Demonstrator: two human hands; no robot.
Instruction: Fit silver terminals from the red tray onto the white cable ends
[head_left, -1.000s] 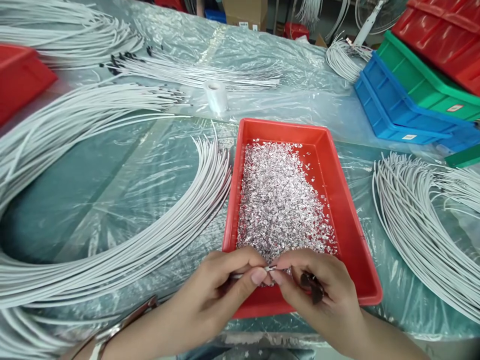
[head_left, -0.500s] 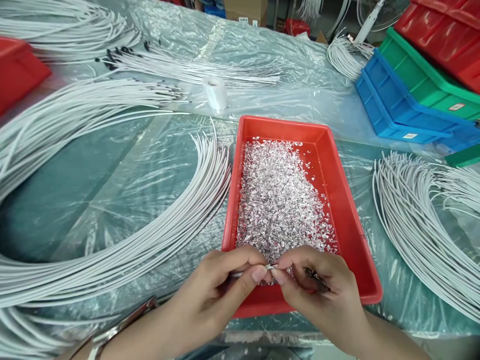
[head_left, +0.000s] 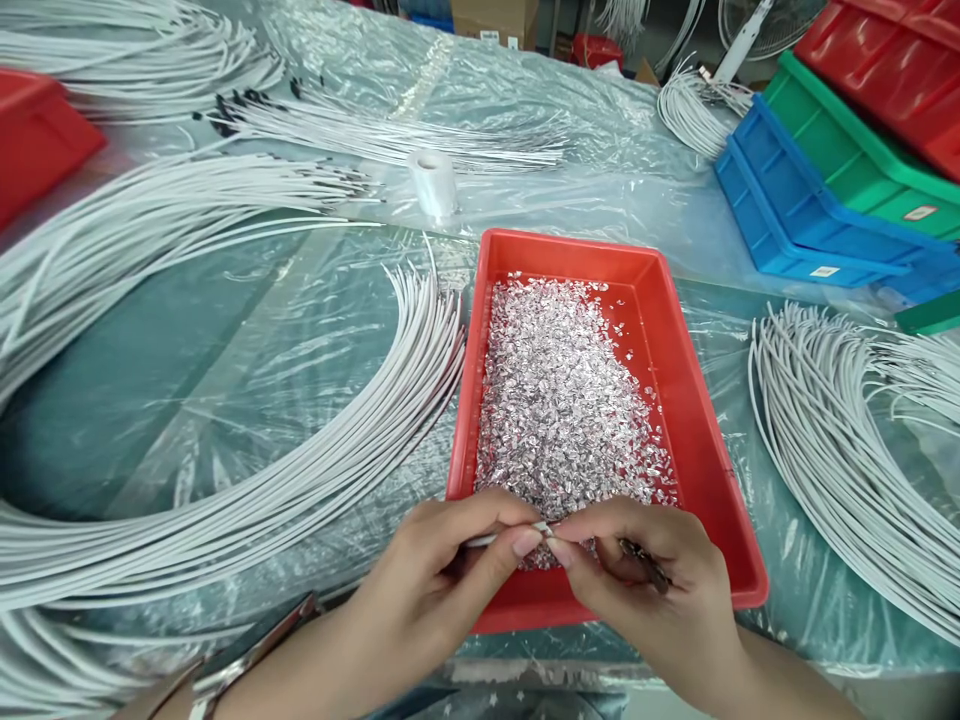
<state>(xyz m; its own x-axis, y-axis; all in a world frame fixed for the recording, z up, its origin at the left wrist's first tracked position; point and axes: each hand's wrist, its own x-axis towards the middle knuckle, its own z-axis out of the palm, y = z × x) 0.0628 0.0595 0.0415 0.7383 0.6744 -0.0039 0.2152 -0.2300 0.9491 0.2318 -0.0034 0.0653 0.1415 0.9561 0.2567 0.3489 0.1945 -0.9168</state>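
Observation:
My left hand pinches the end of a thin white cable over the near edge of a red tray. My right hand meets it fingertip to fingertip, pinching the cable's silvery tip, and a small dark tool is tucked under its fingers. The tray holds a heap of small shiny foil scraps. A metal watch band shows on my left wrist.
Large bundles of white cables curve on the plastic-covered table at the left and right, with more at the back. A roll of clear tape stands behind the tray. Stacked blue, green and red bins sit at the back right; a red bin at far left.
Both hands stay pinched together on the cable tip. The dark tool in my right hand has shifted slightly right under the fingers.

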